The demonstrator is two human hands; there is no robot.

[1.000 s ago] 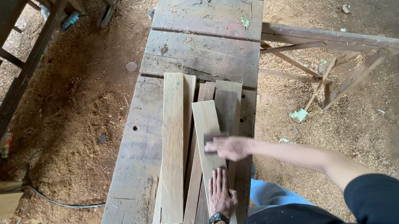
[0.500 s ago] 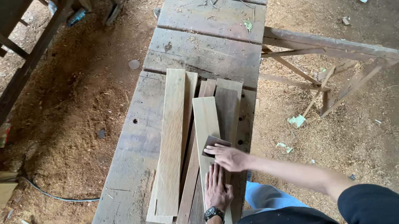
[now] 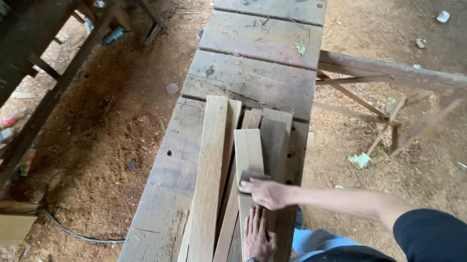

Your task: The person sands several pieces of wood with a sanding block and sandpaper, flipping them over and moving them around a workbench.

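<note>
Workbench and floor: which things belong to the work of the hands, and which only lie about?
In use:
- narrow pale plank, under both hands
- left hand, flat on it
- right hand, pressing a dark block on it
- workbench

Lying about:
- wide plank
- cable
- paper scraps

The near ends of the stacked boards [image 3: 218, 199] and the workbench [image 3: 158, 243] run off the bottom edge. The right hand [image 3: 266, 193] covers whatever dark thing it presses on the narrow board [image 3: 246, 153]. The left hand's [image 3: 257, 236] forearm is cut off too.
</note>
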